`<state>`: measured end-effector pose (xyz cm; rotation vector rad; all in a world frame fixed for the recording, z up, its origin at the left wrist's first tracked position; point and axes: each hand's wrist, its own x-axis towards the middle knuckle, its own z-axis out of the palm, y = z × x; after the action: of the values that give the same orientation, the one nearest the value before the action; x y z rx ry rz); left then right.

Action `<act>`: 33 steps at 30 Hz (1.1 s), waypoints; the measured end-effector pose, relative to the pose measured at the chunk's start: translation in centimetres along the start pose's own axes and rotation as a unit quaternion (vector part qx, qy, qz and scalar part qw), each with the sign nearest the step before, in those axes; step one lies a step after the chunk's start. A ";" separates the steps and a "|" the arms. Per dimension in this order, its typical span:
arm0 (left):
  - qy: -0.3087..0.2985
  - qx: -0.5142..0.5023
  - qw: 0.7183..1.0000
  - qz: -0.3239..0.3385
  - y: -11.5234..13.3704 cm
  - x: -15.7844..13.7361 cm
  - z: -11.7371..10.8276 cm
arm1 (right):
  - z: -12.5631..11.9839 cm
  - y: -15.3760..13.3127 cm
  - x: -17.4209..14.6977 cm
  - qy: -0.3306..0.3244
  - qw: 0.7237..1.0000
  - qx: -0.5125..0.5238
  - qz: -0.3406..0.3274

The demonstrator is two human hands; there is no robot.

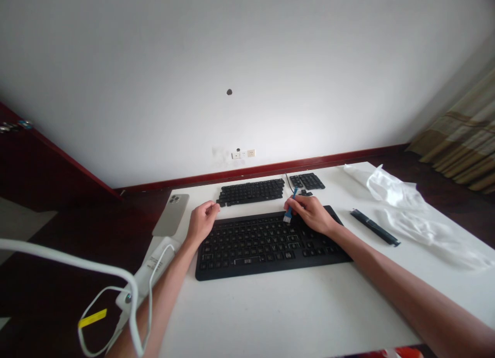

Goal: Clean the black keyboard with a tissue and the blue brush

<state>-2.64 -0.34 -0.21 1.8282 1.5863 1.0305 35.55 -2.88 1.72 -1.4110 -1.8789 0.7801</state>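
A black keyboard base [247, 269] lies on the white table with its keycaps off, so the bare key sockets show. My right hand [311, 214] pinches a small blue brush [291, 203] over the base's upper right part, its pale bristles pointing down at the sockets. At the upper left corner of the base, my left hand [201, 223] is closed with its fingers curled; what lies inside them, if anything, is hidden. Behind the base, loose black keycaps [251, 191] are laid out in rows, with a number-pad block of keycaps [312, 181] to their right.
A phone [171, 215] and a white power strip [157, 265] with a looping white cable [96, 265] are on the left. To the right lie a dark narrow strip [375, 227] and crumpled white plastic [398, 190]. The wall stands beyond the table.
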 end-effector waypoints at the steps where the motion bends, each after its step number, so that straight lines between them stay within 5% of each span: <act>1: 0.000 0.000 1.000 -0.001 0.0 0.0 0.0 | 0.0 0.0 0.0 0.000 1.000 0.000 0.000; 33: -0.002 -0.004 1.000 -0.008 0.0 -0.1 0.1 | -0.1 -0.1 0.0 -0.002 1.000 -0.008 0.002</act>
<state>-2.54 -0.39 -0.24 1.8085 1.5890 1.0244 35.55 -2.89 1.81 -1.4237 -1.8899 0.7715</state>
